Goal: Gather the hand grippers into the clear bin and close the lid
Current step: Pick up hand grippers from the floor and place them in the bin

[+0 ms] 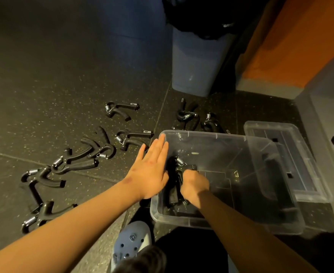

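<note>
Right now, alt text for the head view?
The right hand grips a hand gripper inside the clear bin; the left hand lies flat at its left edge. Other grippers are scattered on the floor, the lid off beside the bin.

One wide-angle camera rides on the person's head, facing forward and steeply down at the dark floor [44,79]. It sits close to the scene: the left arm [67,227] and right arm [241,229] come in from the bottom edge, the clear bin [211,134] fills the lower right, and a blue trash can [197,62] stands near the top edge.
</note>
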